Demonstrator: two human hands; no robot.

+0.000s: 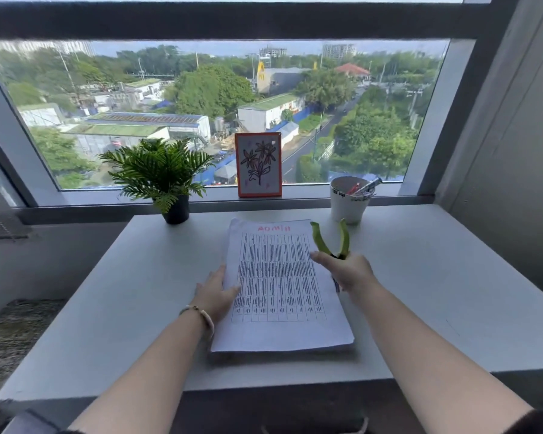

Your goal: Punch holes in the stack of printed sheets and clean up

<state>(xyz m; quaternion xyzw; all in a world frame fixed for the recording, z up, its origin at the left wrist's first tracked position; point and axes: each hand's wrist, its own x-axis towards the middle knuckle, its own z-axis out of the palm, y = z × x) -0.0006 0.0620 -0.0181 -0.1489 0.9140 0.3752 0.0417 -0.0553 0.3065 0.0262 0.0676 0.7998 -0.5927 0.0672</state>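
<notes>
Sheet stack (279, 286) at desk (420, 292) centre; left hand (215, 292) flat on its left edge, right hand (348, 272) gripping green hole punch (331, 241).

We see bright daylight entering through the far window (220, 114), evenly lighting the white table (436, 277). Shadows are soft (a faint one lies under the paper stack (279, 286)). Wide-angle distortion bows the window frame; near corners blur and darken.

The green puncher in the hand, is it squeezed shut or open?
Open. The hole punch's two green handles spread apart in a V above the right hand, which grips it near the head.
</notes>
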